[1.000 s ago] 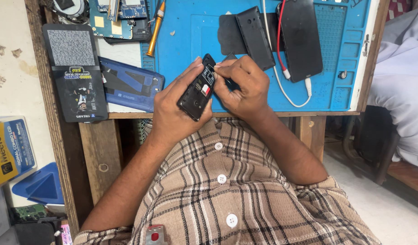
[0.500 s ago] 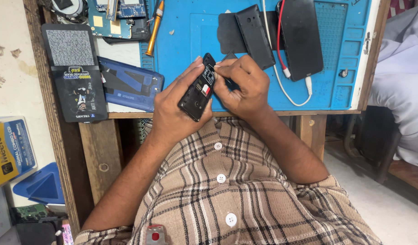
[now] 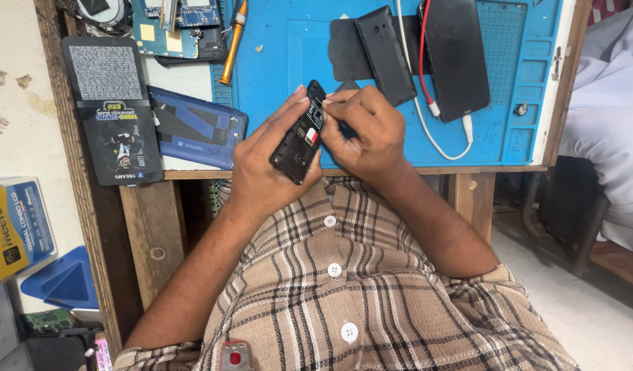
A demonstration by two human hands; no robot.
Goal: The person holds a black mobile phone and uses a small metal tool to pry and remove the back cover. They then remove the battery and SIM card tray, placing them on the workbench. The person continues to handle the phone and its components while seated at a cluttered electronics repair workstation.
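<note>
Over the edge of the blue work mat [image 3: 282, 75], your left hand [image 3: 268, 172] wraps the opened small phone [image 3: 299, 134], tilted so its exposed inside faces you. Your right hand [image 3: 364, 130] pinches at its upper end; what those fingertips grip, I cannot tell.

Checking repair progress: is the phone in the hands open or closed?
Open: the small phone in the left hand shows its bare inner compartment.
</note>
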